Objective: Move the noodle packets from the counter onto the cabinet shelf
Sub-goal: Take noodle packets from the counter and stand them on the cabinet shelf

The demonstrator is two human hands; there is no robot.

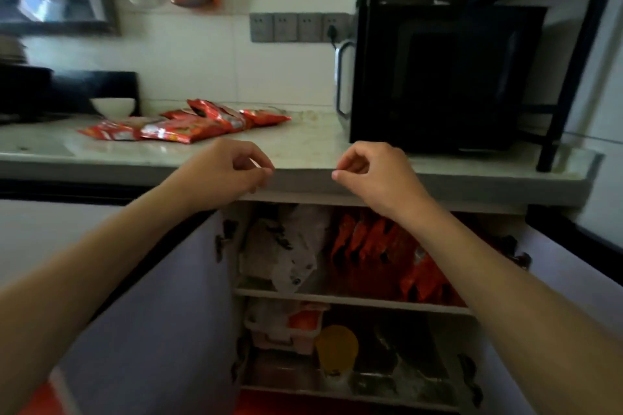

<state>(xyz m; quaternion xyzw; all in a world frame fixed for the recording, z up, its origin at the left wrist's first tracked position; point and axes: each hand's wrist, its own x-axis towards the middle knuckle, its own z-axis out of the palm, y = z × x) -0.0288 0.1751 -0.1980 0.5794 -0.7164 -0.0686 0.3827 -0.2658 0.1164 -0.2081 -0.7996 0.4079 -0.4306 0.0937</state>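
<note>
Desk [303,145] of pale stone runs across a small kitchen, with a white tiled wall behind it. Four grey wall sockets [296,27] sit in a row on that wall. One black microwave [445,77] stands on the right end of the desk, under a black rack [573,44]. One white bowl [113,106] sits at the back left.

Red noodle packets [188,125] lie in a loose pile on the left half of the desk, some on top of others. About five can be seen, but the blur makes the count unsure. Bare desk lies between the pile and the microwave, and in front of the pile up to the front edge.

Under the desk, two cabinet doors [158,296] stand wide open. Inside are two shelves. The top cabinet shelf [337,296] holds more red packets [381,253] on the right and a white bag [290,246] on the left. The lower shelf holds a yellow-lidded jar [337,347] and a small box [286,327].

Both bare arms reach forward. The left hand [226,167] and the right hand [371,168] hang just in front of the desk edge, well apart from each other. Each has its fingers loosely curled, with thumb and finger nearly meeting, and holds nothing.
</note>
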